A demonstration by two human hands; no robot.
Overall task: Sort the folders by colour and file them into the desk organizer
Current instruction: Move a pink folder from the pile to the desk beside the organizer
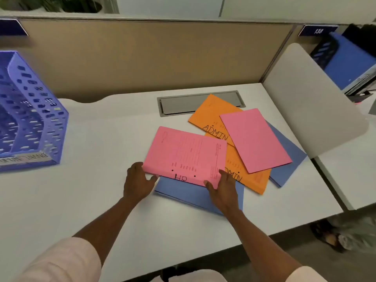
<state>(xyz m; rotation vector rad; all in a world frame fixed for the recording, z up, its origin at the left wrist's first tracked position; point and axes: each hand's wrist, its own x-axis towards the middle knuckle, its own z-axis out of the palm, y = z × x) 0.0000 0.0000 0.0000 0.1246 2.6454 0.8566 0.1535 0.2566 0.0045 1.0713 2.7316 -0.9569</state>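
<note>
Six folders sit in a loose pile on the white worktop [101,129], right of centre. Both hands are on the near edge of the pink HR folder [183,157]: left hand [138,183] w/ fingers curled round its near-left corner, right hand [222,190] pinching the near-right corner. It lies on a blue folder [183,192]. Blue desk organizer [26,112] stands well apart at far left.
</note>
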